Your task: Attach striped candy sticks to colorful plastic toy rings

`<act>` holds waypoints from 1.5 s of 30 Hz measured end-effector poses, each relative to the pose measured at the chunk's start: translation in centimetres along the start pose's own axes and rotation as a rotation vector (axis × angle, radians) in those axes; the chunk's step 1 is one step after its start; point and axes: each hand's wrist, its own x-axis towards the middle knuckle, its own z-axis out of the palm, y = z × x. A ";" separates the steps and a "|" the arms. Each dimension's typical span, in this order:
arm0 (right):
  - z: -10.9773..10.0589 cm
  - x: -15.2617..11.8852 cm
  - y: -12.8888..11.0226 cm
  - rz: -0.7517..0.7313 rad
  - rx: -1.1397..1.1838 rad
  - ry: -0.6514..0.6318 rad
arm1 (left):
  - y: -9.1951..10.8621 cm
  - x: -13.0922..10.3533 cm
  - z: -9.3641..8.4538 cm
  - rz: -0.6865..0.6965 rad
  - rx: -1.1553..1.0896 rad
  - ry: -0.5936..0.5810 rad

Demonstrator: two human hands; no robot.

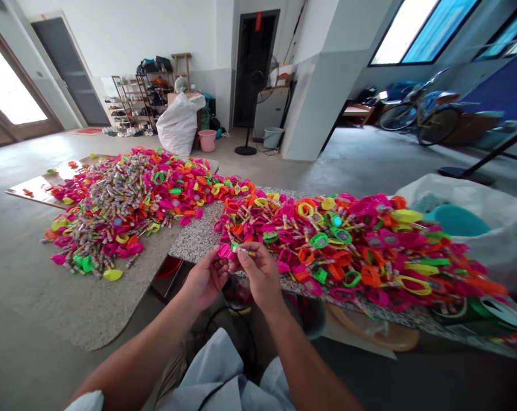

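Observation:
My left hand (204, 281) is closed on a bright pink plastic toy watch (224, 252), gripped at the fingertips. Close beside it, my right hand (263, 277) pinches a small thin tube (246, 251) with a pale green-white end and multicoloured contents. The tube's end meets or nearly meets the watch; I cannot tell if they are joined. Both hands are above the near edge of a speckled stone table (189, 242). Just beyond my right hand lies a heap of pink, orange, green and yellow toy watches (339, 242) mixed with similar tubes.
On the left table section lies a second heap of small tubes (123, 185) and watches. At the right are a white sack (429, 185) with a teal basin (459, 220) and a green can (481, 314). A stuffed white sack (179, 125) and pink bucket (207, 140) stand behind.

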 end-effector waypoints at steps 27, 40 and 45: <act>-1.1 -0.8 -0.6 0.051 -0.191 -0.217 | 3.4 -0.9 -1.8 0.524 0.837 -0.314; -1.5 -1.2 -0.1 0.013 -0.202 -0.163 | 4.2 -1.5 -1.3 0.797 1.279 -0.287; -1.7 -1.5 0.3 0.024 -0.245 -0.133 | 4.2 -1.5 -1.1 0.848 1.330 -0.336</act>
